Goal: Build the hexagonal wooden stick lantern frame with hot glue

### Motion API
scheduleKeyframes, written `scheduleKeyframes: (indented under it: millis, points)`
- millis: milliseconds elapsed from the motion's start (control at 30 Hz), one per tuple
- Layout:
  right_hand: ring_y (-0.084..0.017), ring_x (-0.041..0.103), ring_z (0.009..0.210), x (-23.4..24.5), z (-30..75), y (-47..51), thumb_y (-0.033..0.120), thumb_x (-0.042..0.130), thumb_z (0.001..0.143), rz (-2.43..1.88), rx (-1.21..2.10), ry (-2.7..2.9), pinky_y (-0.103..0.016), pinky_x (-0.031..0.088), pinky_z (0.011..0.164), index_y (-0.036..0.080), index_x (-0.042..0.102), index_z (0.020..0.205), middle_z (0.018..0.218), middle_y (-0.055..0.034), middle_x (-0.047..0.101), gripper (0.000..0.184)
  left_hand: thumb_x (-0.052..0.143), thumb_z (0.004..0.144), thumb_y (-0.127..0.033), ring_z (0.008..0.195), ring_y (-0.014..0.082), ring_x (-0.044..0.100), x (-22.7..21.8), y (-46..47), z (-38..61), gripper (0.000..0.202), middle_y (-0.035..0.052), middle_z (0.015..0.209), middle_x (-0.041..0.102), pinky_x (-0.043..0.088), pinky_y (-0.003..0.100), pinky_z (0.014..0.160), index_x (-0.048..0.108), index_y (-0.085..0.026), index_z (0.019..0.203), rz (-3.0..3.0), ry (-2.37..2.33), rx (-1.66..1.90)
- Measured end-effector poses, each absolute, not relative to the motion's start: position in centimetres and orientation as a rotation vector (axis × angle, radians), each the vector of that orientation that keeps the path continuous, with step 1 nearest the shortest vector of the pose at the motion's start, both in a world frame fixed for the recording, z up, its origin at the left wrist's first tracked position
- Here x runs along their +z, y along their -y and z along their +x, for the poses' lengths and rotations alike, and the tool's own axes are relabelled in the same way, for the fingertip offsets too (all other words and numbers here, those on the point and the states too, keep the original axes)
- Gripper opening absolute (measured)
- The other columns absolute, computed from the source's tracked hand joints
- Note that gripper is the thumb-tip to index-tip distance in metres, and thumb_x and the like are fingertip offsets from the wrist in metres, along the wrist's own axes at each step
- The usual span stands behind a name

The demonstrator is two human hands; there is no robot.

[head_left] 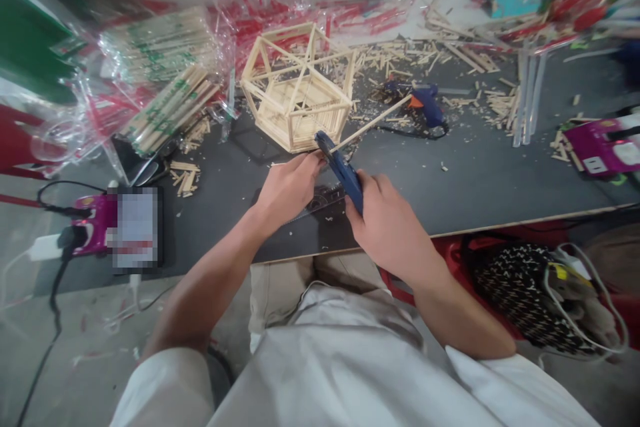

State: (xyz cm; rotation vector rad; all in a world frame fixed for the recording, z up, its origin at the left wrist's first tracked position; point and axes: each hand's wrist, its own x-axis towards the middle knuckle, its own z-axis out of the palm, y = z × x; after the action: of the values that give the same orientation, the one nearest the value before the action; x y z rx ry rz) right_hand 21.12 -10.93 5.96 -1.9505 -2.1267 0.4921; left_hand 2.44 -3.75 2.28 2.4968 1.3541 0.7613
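Observation:
My right hand (387, 220) is closed around a pair of blue-handled cutting pliers (345, 170), jaws pointing away from me. A thin wooden stick (375, 121) crosses at the jaws and slants up to the right. Its near end meets the fingertips of my left hand (293, 187), which are pinched together on it. Just beyond both hands stands a hexagonal frame (300, 90) built from pale sticks, with a slatted floor and crossing bars on top. A clear ruler (320, 203) lies flat under my hands, partly covered by them.
A blue glue gun (426, 107) lies right of the frame, near clear glue sticks (530, 93). Bundled sticks (167, 107) and plastic wrappers fill the left back. Stick offcuts (400, 57) are strewn behind. Purple power strips (597, 147) and a phone (136, 227) lie on the table.

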Motion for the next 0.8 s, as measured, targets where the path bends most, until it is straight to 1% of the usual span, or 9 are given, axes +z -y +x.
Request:
scheduleKeyframes:
  millis: [67, 167, 333, 467, 533, 700, 800]
  points:
    - [-0.038, 0.067, 0.111, 5.9, 21.0, 11.0, 0.028, 0.042, 0.102, -1.955, 0.475, 2.123, -0.048, 0.058, 0.092, 0.001, 0.05, 0.147, 0.121, -0.0251, 0.063, 0.053, 0.037, 0.106, -0.027, 0.07, 0.0172, 0.067, 2.2, 3.7, 2.4, 0.036, 0.0076, 0.086, 0.074, 0.043, 0.026, 0.062, 0.071, -0.017, 0.108, 2.509, -1.352, 0.766]
    - [-0.038, 0.067, 0.111, 5.8, 20.9, 11.1, 0.028, 0.042, 0.102, -1.946, 0.463, 2.13, -0.05, 0.059, 0.092, -0.001, 0.048, 0.148, 0.122, -0.0264, 0.062, 0.054, 0.038, 0.106, -0.024, 0.069, 0.0167, 0.066, 2.3, 3.7, 2.5, 0.033, 0.0084, 0.086, 0.073, 0.042, 0.026, 0.061, 0.07, -0.016, 0.105, 2.522, -1.347, 0.763]
    - [-0.039, 0.067, 0.113, 5.4, 20.7, 11.3, 0.025, 0.043, 0.1, -1.92, 0.407, 2.148, -0.051, 0.058, 0.095, -0.005, 0.046, 0.149, 0.12, -0.0285, 0.062, 0.058, 0.039, 0.106, -0.023, 0.068, 0.0155, 0.065, 2.7, 3.8, 2.5, 0.033, 0.0073, 0.082, 0.072, 0.042, 0.025, 0.062, 0.07, -0.016, 0.096, 2.514, -1.367, 0.739]
    - [-0.038, 0.068, 0.109, 5.1, 20.7, 11.3, 0.025, 0.043, 0.099, -1.889, 0.4, 2.114, -0.051, 0.059, 0.091, 0.001, 0.049, 0.148, 0.119, -0.026, 0.064, 0.054, 0.04, 0.107, -0.025, 0.068, 0.0159, 0.065, 2.8, 3.7, 2.4, 0.033, 0.0073, 0.083, 0.073, 0.043, 0.026, 0.062, 0.07, -0.017, 0.094, 2.51, -1.36, 0.738]
    - [-0.037, 0.068, 0.109, 5.2, 20.8, 11.2, 0.024, 0.042, 0.099, -1.887, 0.437, 2.109, -0.05, 0.059, 0.092, 0.002, 0.049, 0.148, 0.119, -0.0257, 0.065, 0.054, 0.039, 0.107, -0.026, 0.068, 0.0161, 0.065, 2.8, 3.7, 2.3, 0.033, 0.007, 0.083, 0.072, 0.044, 0.026, 0.063, 0.069, -0.018, 0.095, 2.51, -1.348, 0.738]
    - [-0.038, 0.067, 0.112, 6.4, 21.3, 10.7, 0.02, 0.044, 0.098, -1.907, 0.581, 2.176, -0.051, 0.056, 0.097, -0.004, 0.044, 0.151, 0.121, -0.0263, 0.065, 0.059, 0.037, 0.106, -0.025, 0.069, 0.0171, 0.065, 2.8, 3.6, 2.0, 0.034, 0.007, 0.082, 0.072, 0.045, 0.026, 0.065, 0.07, -0.017, 0.106, 2.524, -1.304, 0.734]
    - [-0.038, 0.068, 0.111, 7.2, 21.5, 10.4, 0.019, 0.044, 0.097, -1.924, 0.665, 2.189, -0.049, 0.056, 0.097, -0.001, 0.046, 0.15, 0.12, -0.0244, 0.065, 0.057, 0.034, 0.107, -0.027, 0.069, 0.017, 0.065, 2.7, 3.5, 1.9, 0.038, 0.0075, 0.083, 0.072, 0.044, 0.026, 0.063, 0.07, -0.016, 0.108, 2.54, -1.282, 0.748]
